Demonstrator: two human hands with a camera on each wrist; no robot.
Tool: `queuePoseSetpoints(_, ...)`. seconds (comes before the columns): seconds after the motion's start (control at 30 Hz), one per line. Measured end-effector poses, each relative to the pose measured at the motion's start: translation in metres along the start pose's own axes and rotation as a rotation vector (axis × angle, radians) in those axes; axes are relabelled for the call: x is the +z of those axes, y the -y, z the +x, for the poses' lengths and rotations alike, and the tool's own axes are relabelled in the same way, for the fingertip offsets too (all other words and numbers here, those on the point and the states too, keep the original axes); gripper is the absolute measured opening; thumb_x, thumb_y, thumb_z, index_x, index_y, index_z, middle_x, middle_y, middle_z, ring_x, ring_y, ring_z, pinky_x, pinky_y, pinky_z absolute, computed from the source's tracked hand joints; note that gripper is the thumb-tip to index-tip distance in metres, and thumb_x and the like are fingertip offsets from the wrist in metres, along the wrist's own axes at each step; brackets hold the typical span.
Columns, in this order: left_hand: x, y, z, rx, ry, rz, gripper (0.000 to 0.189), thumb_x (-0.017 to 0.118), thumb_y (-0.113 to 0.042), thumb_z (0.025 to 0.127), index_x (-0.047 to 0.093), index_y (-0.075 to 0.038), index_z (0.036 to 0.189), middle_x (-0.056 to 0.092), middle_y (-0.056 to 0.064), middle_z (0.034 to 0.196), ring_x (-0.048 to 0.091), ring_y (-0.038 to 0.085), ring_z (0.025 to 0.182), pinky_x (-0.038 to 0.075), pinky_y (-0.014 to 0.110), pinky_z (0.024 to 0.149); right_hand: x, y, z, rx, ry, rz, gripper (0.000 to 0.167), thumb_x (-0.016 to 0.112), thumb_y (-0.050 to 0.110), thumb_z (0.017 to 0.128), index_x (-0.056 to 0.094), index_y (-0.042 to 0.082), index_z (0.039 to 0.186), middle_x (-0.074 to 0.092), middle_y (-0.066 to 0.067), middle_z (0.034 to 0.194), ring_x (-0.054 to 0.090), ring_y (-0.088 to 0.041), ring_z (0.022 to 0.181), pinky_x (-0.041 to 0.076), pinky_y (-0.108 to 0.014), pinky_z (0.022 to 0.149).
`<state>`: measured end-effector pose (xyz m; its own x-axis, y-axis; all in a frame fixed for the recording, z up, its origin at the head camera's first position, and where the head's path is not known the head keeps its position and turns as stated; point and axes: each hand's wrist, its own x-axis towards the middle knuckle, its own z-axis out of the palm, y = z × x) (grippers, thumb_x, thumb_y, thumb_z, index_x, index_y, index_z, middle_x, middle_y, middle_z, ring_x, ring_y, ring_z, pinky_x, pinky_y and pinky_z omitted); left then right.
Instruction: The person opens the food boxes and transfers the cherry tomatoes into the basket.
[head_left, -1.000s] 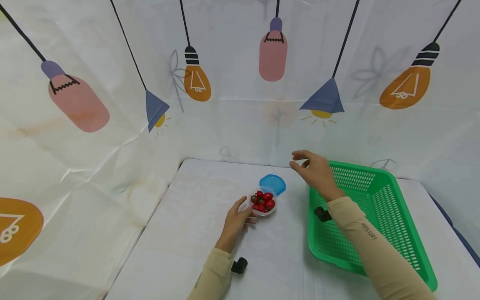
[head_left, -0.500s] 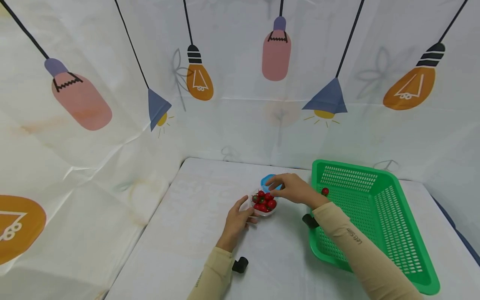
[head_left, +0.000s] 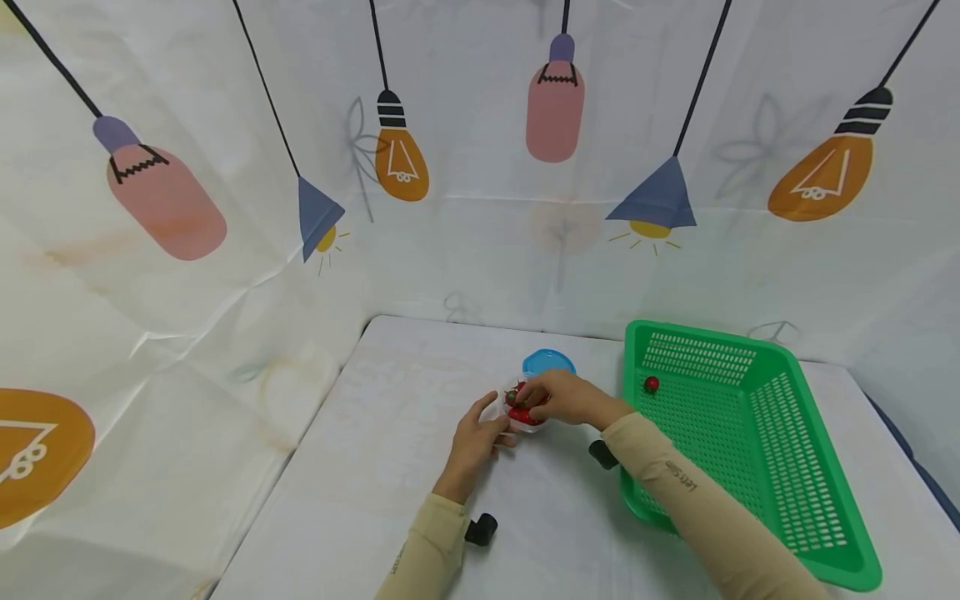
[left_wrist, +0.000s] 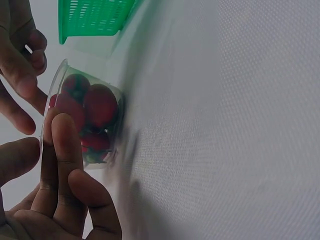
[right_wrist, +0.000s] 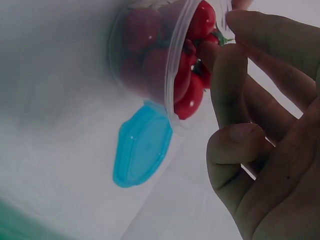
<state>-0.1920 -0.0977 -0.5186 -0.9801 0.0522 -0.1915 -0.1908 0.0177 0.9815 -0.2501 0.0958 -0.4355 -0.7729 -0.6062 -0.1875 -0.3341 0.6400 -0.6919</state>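
Note:
A small clear plastic container point(left_wrist: 111, 142) of red cherry tomatoes point(right_wrist: 190, 97) stands on the white-covered table. My left hand point(head_left: 471, 446) holds the container at its left side, fingers spread along the wall. My right hand point(head_left: 566, 398) reaches in from the right, its fingertips among the tomatoes; whether it pinches one is hidden. The right wrist view shows the finger ends touching tomatoes inside the rim. Just behind the container lies its blue lid point(head_left: 549, 362). One cherry tomato point(head_left: 651, 384) lies in the green basket point(head_left: 821, 450), near its left wall.
The basket stands right of the container, partly under the right forearm. White cloth point(head_left: 480, 267) printed with hanging lamps rises behind the table and on its left. A black wrist camera point(head_left: 482, 529) sits by the left sleeve, another point(head_left: 602, 454) by the right.
My right hand has moved left and down from above the basket's left edge into the container. The tomato in the basket has come into view. My left hand has stayed at the container.

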Motion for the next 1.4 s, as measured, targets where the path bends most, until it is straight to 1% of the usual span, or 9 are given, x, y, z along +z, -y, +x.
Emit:
queuePoseSetpoints(0.3, 0.000, -0.001, 0.000, -0.001, 0.008, -0.012, 0.058, 0.061, -0.021, 0.100, 0.041, -0.013, 0.154, 0.077, 0.013, 0.096, 0.074, 0.021, 0.079, 0.042, 0.026, 0.060, 0.007, -0.001, 0.002, 0.004, -0.022, -0.083, 0.023, 0.072, 0.001, 0.091, 0.075, 0.005, 0.113, 0.074, -0.006, 0.105, 0.068, -0.020, 0.098, 0.056, -0.037, 0.083)
queuePoseSetpoints(0.4, 0.000, 0.000, 0.000, -0.005, 0.010, -0.019, 0.059, 0.061, -0.021, 0.100, 0.040, -0.012, 0.155, 0.076, 0.015, 0.097, 0.074, 0.023, 0.080, 0.041, 0.026, 0.060, 0.009, 0.001, 0.001, 0.014, -0.032, -0.132, 0.023, 0.073, 0.001, 0.090, 0.075, 0.006, 0.113, 0.073, -0.005, 0.106, 0.065, -0.022, 0.098, 0.056, -0.038, 0.084)
queuePoseSetpoints(0.57, 0.001, -0.001, 0.000, -0.008, 0.008, -0.028, 0.060, 0.062, -0.021, 0.100, 0.039, -0.012, 0.155, 0.076, 0.016, 0.098, 0.074, 0.027, 0.083, 0.040, 0.026, 0.059, 0.012, 0.002, 0.002, 0.015, -0.048, -0.197, 0.023, 0.075, 0.003, 0.090, 0.076, 0.009, 0.111, 0.071, -0.002, 0.105, 0.063, -0.020, 0.095, 0.055, -0.038, 0.085)
queuePoseSetpoints(0.77, 0.001, 0.000, -0.001, 0.008, 0.011, -0.039, 0.061, 0.061, -0.020, 0.100, 0.037, -0.009, 0.156, 0.076, 0.016, 0.097, 0.074, 0.030, 0.083, 0.040, 0.028, 0.059, 0.016, 0.000, 0.004, -0.016, -0.056, -0.185, 0.022, 0.074, 0.002, 0.090, 0.078, 0.008, 0.110, 0.072, -0.003, 0.105, 0.063, -0.018, 0.094, 0.055, -0.037, 0.084)
queuePoseSetpoints(0.87, 0.001, 0.000, -0.001, 0.005, 0.007, -0.038, 0.060, 0.061, -0.020, 0.100, 0.039, -0.010, 0.155, 0.076, 0.013, 0.096, 0.074, 0.027, 0.081, 0.040, 0.028, 0.060, 0.018, -0.001, 0.004, -0.039, -0.051, -0.193, 0.021, 0.074, 0.004, 0.091, 0.078, 0.008, 0.112, 0.070, -0.002, 0.104, 0.060, -0.018, 0.093, 0.054, -0.037, 0.082)
queuePoseSetpoints(0.97, 0.001, -0.002, -0.001, 0.002, 0.003, -0.040, 0.058, 0.061, -0.020, 0.101, 0.040, -0.012, 0.154, 0.076, 0.012, 0.096, 0.073, 0.022, 0.079, 0.041, 0.028, 0.060, 0.020, -0.003, 0.006, -0.057, -0.055, -0.221, 0.020, 0.073, 0.008, 0.093, 0.077, 0.009, 0.113, 0.067, 0.001, 0.099, 0.057, -0.017, 0.090, 0.052, -0.036, 0.079)
queuePoseSetpoints(1.1, 0.001, -0.002, -0.001, 0.003, 0.005, -0.044, 0.057, 0.061, -0.020, 0.101, 0.042, -0.011, 0.154, 0.076, 0.011, 0.096, 0.073, 0.020, 0.078, 0.041, 0.027, 0.060, 0.024, -0.006, 0.009, -0.056, -0.073, -0.266, 0.021, 0.073, 0.014, 0.095, 0.077, 0.012, 0.115, 0.064, 0.003, 0.096, 0.054, -0.015, 0.087, 0.050, -0.035, 0.076)
queuePoseSetpoints(1.23, 0.001, -0.002, -0.001, 0.003, 0.008, -0.035, 0.056, 0.061, -0.019, 0.101, 0.042, -0.011, 0.153, 0.076, 0.010, 0.095, 0.072, 0.020, 0.079, 0.042, 0.027, 0.061, 0.026, -0.006, 0.010, -0.048, -0.090, -0.299, 0.022, 0.072, 0.017, 0.095, 0.076, 0.015, 0.117, 0.065, 0.002, 0.099, 0.055, -0.014, 0.088, 0.051, -0.036, 0.077)
queuePoseSetpoints(1.4, 0.000, -0.001, 0.000, 0.007, 0.006, -0.034, 0.055, 0.061, -0.019, 0.101, 0.043, -0.010, 0.152, 0.076, 0.010, 0.094, 0.072, 0.021, 0.079, 0.042, 0.028, 0.061, 0.026, -0.005, 0.010, -0.029, -0.099, -0.294, 0.019, 0.072, 0.019, 0.096, 0.077, 0.017, 0.114, 0.064, 0.006, 0.096, 0.054, -0.013, 0.087, 0.051, -0.036, 0.076)
